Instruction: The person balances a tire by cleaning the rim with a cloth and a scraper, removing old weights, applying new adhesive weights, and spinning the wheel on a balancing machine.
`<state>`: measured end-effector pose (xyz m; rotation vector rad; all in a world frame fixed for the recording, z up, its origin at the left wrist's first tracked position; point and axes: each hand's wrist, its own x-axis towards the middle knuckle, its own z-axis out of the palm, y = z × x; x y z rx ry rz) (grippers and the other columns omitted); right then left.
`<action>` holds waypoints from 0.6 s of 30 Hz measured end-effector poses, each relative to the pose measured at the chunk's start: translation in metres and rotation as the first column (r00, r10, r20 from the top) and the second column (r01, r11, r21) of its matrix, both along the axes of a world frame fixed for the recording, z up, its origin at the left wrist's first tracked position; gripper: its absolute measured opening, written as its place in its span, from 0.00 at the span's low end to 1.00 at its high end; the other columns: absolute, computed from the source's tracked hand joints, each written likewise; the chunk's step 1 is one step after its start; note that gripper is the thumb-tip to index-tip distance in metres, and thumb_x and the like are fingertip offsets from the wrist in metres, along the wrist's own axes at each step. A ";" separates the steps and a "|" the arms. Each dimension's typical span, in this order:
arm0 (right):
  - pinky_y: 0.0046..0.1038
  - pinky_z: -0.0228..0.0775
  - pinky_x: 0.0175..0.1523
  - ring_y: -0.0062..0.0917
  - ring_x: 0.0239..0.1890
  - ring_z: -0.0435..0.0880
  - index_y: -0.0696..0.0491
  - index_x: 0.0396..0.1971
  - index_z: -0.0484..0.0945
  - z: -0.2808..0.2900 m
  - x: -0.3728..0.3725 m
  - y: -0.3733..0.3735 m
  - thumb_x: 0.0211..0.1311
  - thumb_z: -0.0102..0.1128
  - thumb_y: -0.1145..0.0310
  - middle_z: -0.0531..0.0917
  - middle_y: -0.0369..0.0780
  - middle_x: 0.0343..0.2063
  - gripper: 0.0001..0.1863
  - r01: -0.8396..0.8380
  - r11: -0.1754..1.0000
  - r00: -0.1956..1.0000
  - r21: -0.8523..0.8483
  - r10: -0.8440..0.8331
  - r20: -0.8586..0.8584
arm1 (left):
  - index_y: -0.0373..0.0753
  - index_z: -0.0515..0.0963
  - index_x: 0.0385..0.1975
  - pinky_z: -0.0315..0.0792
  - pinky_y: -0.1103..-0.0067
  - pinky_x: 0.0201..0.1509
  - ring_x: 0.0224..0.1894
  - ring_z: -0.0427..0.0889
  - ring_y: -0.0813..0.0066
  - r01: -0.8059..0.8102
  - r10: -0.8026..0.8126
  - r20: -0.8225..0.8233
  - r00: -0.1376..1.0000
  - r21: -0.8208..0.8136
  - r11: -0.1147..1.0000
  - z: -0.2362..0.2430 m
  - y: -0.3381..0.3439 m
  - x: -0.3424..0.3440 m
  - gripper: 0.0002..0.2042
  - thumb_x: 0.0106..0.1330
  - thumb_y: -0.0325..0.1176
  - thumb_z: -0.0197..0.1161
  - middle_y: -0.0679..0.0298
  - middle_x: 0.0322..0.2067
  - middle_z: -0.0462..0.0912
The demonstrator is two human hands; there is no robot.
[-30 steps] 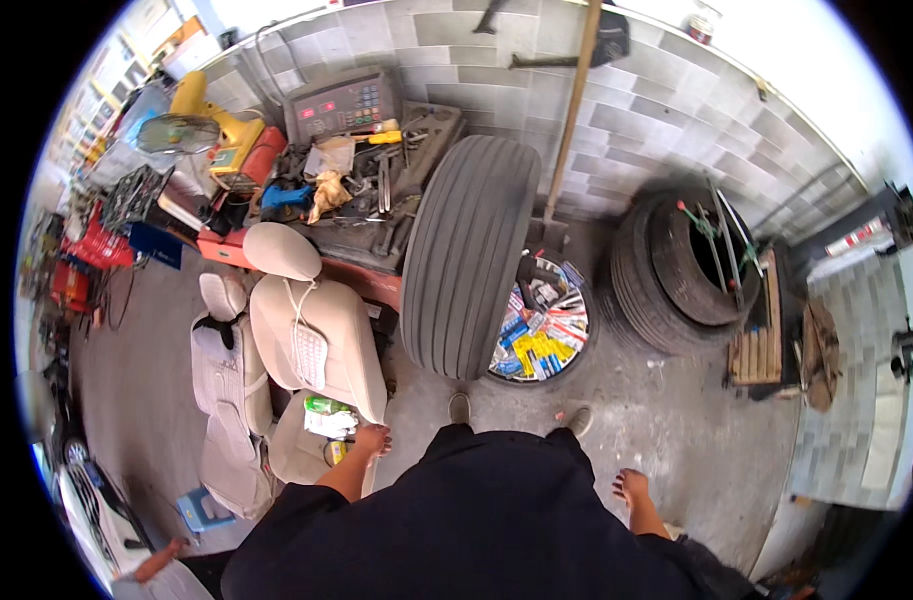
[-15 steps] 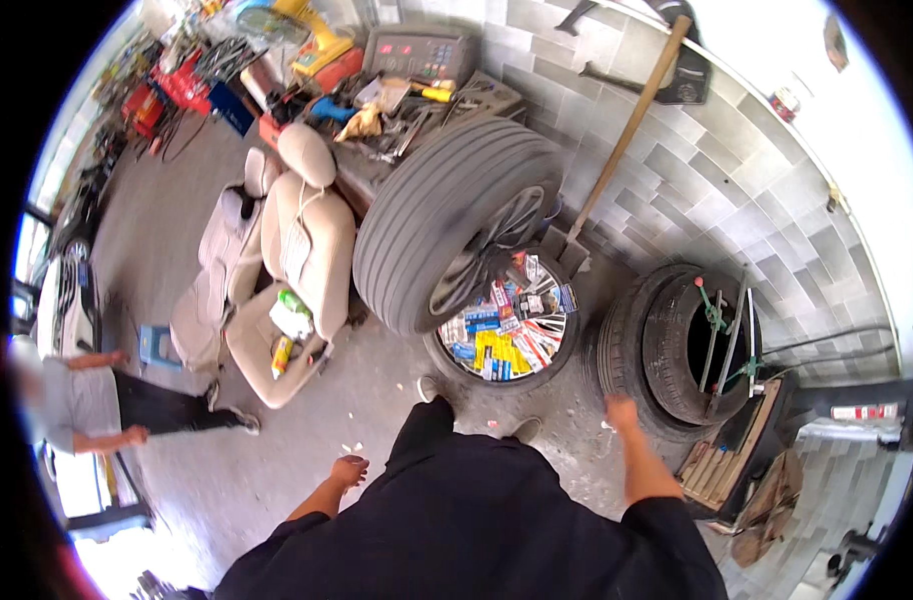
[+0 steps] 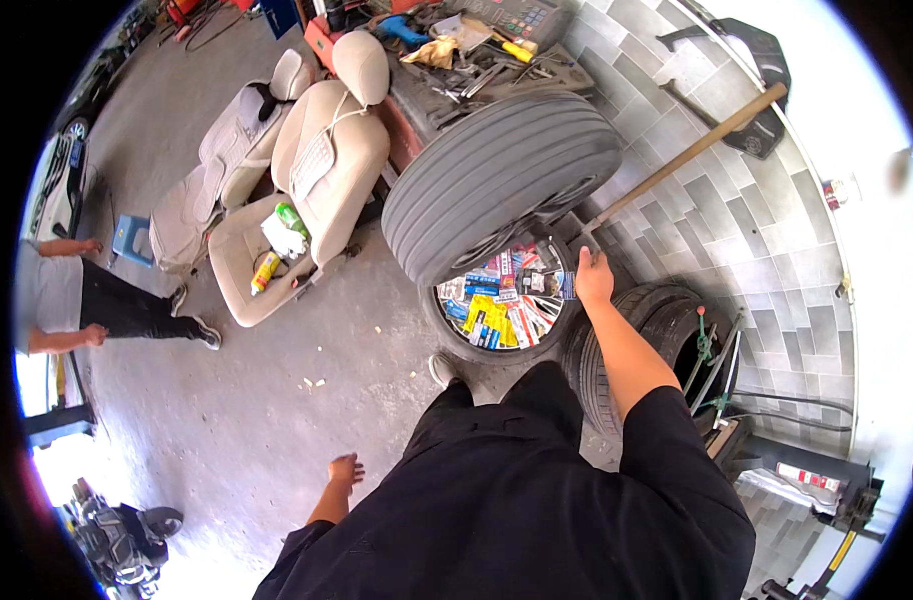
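Note:
My right hand (image 3: 594,278) reaches forward over the right rim of a tyre lying flat (image 3: 455,342), near the foot of a long wooden handle (image 3: 692,152). Its fingers look curled in; whatever they may hold is too small or hidden to make out. Inside that tyre lie many colourful small packets (image 3: 490,318). A large wheel with a ribbed tyre (image 3: 502,180) leans over it, partly covering it. Low on the left, my left hand (image 3: 347,470) hangs above the floor with fingers loosely apart, holding nothing.
More tyres (image 3: 617,350) are stacked at the right, with metal rods by them. Beige car seats (image 3: 317,170) stand left, one carrying a green bottle (image 3: 291,220) and a yellow bottle (image 3: 265,273). A tool-covered bench (image 3: 487,75) is behind. Another person (image 3: 97,305) stands far left.
My right hand has moved forward and inward, from beside the stacked tyres to the packet-filled tyre's rim. My left hand stays low. The view has shifted and turned, and the other person appears higher.

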<state>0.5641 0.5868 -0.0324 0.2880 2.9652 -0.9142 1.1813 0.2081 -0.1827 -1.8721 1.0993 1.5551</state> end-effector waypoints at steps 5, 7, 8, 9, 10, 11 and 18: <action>0.41 0.65 0.61 0.48 0.57 0.75 0.60 0.57 0.72 -0.009 -0.018 -0.029 0.67 0.48 0.47 0.77 0.55 0.54 0.32 -0.095 0.990 0.992 0.101 0.086 0.096 | 0.36 0.73 0.53 0.77 0.73 0.30 0.30 0.82 0.67 -0.036 0.013 -0.200 0.980 -0.114 0.993 0.026 -0.011 -0.052 0.19 0.66 0.39 0.58 0.56 0.35 0.82; 0.41 0.65 0.61 0.48 0.57 0.75 0.59 0.57 0.73 -0.001 -0.022 -0.040 0.66 0.48 0.47 0.77 0.55 0.54 0.32 -0.080 0.993 0.995 0.091 0.073 0.074 | 0.36 0.69 0.58 0.77 0.70 0.36 0.35 0.81 0.64 -0.033 0.006 -0.222 0.975 -0.118 0.992 0.027 -0.020 -0.065 0.22 0.68 0.41 0.56 0.53 0.40 0.81; 0.42 0.65 0.61 0.48 0.57 0.75 0.59 0.57 0.73 -0.004 -0.024 -0.041 0.66 0.48 0.46 0.77 0.55 0.53 0.32 -0.086 0.991 0.995 0.102 0.079 0.067 | 0.36 0.69 0.58 0.77 0.70 0.36 0.35 0.81 0.64 -0.045 0.018 -0.213 0.977 -0.121 0.992 0.029 -0.022 -0.065 0.22 0.68 0.40 0.56 0.53 0.40 0.81; 0.42 0.65 0.61 0.49 0.56 0.75 0.59 0.57 0.73 -0.007 -0.028 -0.042 0.66 0.49 0.46 0.77 0.55 0.53 0.32 -0.092 0.989 0.995 0.115 0.086 0.059 | 0.35 0.69 0.58 0.77 0.71 0.36 0.35 0.81 0.64 -0.057 0.031 -0.204 0.979 -0.124 0.991 0.029 -0.022 -0.065 0.22 0.68 0.40 0.56 0.53 0.40 0.81; 0.42 0.65 0.61 0.49 0.56 0.75 0.59 0.57 0.73 -0.010 -0.032 -0.042 0.66 0.49 0.46 0.77 0.56 0.53 0.32 -0.098 0.987 0.994 0.128 0.092 0.052 | 0.35 0.69 0.58 0.77 0.71 0.36 0.35 0.81 0.64 -0.070 0.044 -0.195 0.980 -0.126 0.990 0.030 -0.020 -0.068 0.22 0.68 0.40 0.56 0.54 0.40 0.81; 0.43 0.65 0.61 0.49 0.56 0.75 0.59 0.56 0.73 -0.018 -0.037 -0.042 0.65 0.49 0.46 0.77 0.55 0.52 0.32 -0.099 0.986 0.994 0.134 0.092 0.054 | 0.35 0.69 0.58 0.77 0.71 0.36 0.35 0.81 0.64 -0.069 0.044 -0.187 0.981 -0.129 0.989 0.038 -0.019 -0.070 0.21 0.68 0.39 0.56 0.54 0.40 0.81; 0.43 0.69 0.59 0.50 0.54 0.77 0.62 0.54 0.72 -0.046 -0.069 -0.063 0.65 0.46 0.42 0.77 0.56 0.51 0.35 -0.168 0.967 0.969 0.191 0.127 0.211 | 0.35 0.72 0.54 0.76 0.71 0.30 0.31 0.82 0.65 -0.091 0.081 -0.082 0.993 -0.121 0.988 0.038 0.020 -0.040 0.20 0.66 0.40 0.58 0.55 0.35 0.82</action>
